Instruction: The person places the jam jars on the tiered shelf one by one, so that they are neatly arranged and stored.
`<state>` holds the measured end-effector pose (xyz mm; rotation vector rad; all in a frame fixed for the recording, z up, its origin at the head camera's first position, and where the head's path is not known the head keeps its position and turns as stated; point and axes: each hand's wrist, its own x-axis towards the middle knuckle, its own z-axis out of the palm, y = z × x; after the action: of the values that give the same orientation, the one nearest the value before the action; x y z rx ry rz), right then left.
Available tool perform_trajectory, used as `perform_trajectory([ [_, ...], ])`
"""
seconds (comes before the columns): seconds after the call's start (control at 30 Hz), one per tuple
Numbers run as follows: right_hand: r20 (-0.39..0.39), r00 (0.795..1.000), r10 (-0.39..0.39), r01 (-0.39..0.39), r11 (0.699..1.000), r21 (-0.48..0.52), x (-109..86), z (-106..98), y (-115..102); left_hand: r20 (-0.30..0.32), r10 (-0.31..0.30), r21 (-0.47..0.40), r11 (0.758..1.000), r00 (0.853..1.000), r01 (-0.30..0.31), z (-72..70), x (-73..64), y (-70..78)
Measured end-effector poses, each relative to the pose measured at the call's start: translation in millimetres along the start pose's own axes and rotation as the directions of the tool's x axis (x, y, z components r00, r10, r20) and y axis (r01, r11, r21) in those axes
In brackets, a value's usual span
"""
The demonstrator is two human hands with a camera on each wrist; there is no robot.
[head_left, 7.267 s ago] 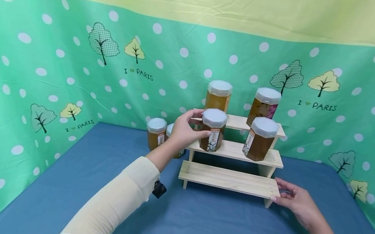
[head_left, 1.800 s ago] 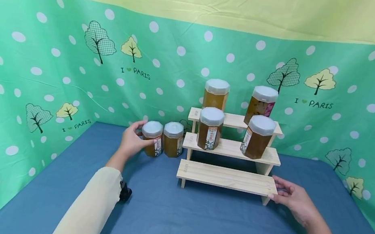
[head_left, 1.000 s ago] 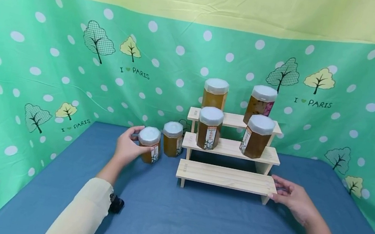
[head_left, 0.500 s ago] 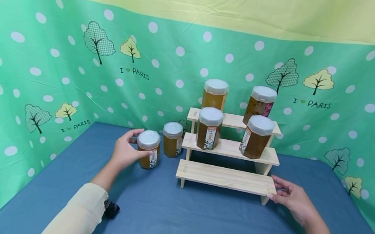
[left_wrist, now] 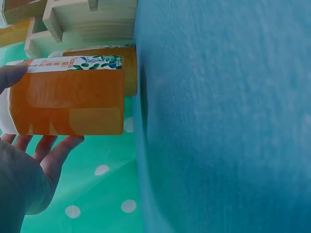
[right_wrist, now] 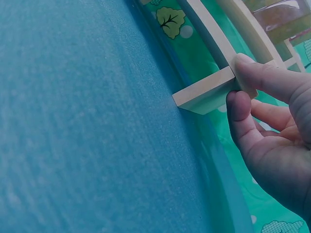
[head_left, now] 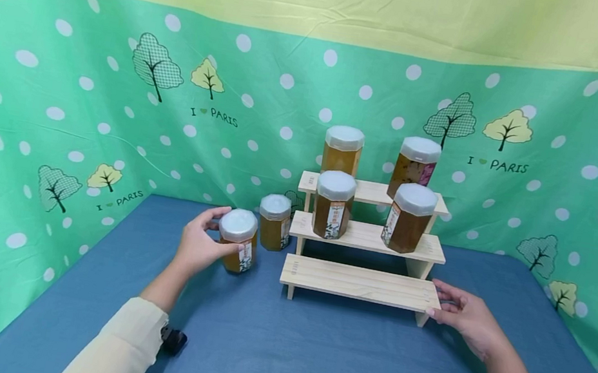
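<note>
My left hand (head_left: pixel 199 246) grips a honey jar (head_left: pixel 235 253) with a whitish lid at the left of the stand. In the left wrist view, the thumb lies on the label side of this jar (left_wrist: pixel 70 99) and the fingers are on the opposite side; its base is close to the blue cloth. A second honey jar (head_left: pixel 273 227) stands just behind it. My right hand (head_left: pixel 468 318) pinches the right end of the lowest step (head_left: pixel 357 282) of the wooden stand. In the right wrist view, thumb and fingers meet at that board's corner (right_wrist: pixel 248 90).
Two dark amber jars (head_left: pixel 333 208) (head_left: pixel 409 223) stand on the middle step (head_left: pixel 367 236). On the top step (head_left: pixel 374 192) are a golden jar (head_left: pixel 342 154) and a jar with a pink label (head_left: pixel 414 172). Blue cloth (head_left: pixel 307 357) covers the table, with a green dotted curtain (head_left: pixel 266 96) behind.
My left hand has gone from the left jar on the middle step to the leftmost jar on the table, and brought that jar toward me. The right hand stays at the stand.
</note>
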<state>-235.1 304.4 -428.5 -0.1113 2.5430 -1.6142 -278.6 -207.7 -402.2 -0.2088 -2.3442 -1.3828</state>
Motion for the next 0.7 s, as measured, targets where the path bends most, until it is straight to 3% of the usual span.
perform_trajectory([
  [0.7, -0.005, 1.000, 0.002, -0.002, 1.000, 0.001, 0.2, 0, 1, 0.039, 0.063, -0.087, 0.994, 0.997, -0.059, -0.1, -9.9, 26.9],
])
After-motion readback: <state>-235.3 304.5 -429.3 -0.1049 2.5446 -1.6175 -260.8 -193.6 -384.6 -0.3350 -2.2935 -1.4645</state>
